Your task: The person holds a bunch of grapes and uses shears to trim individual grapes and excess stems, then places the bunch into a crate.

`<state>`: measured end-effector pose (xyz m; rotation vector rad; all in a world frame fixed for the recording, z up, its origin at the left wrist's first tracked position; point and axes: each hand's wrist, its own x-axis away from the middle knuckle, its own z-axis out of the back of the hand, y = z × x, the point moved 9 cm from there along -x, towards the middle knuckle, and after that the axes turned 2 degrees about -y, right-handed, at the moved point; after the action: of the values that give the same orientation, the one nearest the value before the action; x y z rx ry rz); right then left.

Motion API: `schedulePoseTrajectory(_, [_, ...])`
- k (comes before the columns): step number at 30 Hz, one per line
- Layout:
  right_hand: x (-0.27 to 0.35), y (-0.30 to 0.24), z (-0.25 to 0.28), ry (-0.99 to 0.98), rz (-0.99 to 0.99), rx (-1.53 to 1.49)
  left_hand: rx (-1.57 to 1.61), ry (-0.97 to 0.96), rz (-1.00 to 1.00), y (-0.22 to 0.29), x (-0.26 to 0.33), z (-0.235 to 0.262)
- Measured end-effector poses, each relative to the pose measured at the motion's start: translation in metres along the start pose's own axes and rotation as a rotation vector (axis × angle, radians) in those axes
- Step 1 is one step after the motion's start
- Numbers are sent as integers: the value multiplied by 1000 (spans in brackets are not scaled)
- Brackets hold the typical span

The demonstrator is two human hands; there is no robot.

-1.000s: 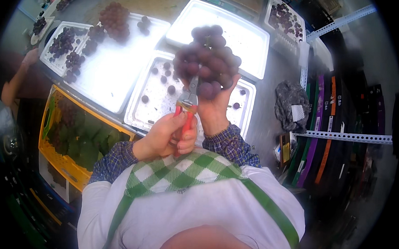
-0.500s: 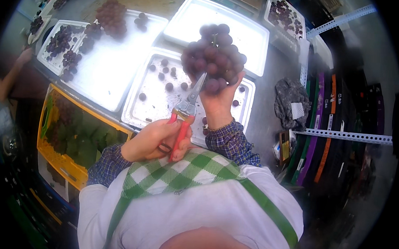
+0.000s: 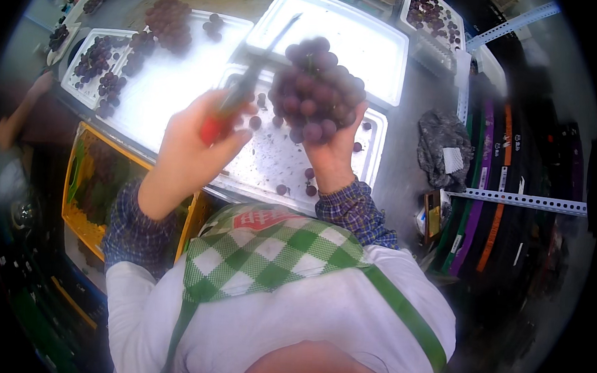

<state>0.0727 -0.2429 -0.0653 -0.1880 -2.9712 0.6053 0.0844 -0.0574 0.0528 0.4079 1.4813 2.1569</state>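
Note:
In my left hand is a pair of fruit snips with red handles, blurred by motion. Their metal blades point up and away, left of a bunch of dark red-purple grapes. My right hand holds that bunch from below, its fingers mostly hidden behind the fruit. Beneath both hands lies a shallow white tray with loose grapes and small bits scattered in it. The snips and the grapes are apart.
Another white tray stands beyond. To the left, a white tray carries a paler bunch. A yellow crate sits lower left. Right are a crumpled grey bag and a perforated metal rail. A co-worker's arm shows far left.
My left hand has swung up and left with the snips, away from the grapes and my apron. The bunch in my right hand has turned slightly and stays in nearly the same place.

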Motion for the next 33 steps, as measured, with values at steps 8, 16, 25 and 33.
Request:
schedulePoseTrajectory(8, [10, 12, 4, -215, -132, -328, -498, 67, -470, 41, -43, -26])
schedulePoseTrajectory(16, [37, 31, 51, -34, -350, -320, -660, -44, -410, 14, -11, -29])
schedulePoseTrajectory(25, [118, -3, 56, 244, -173, -102, -61, 146, 142, 4, 43, 19])
schedulePoseTrajectory(33, [66, -23, 21, -69, -69, -170, -130, -27, 260, -85, 36, 46])
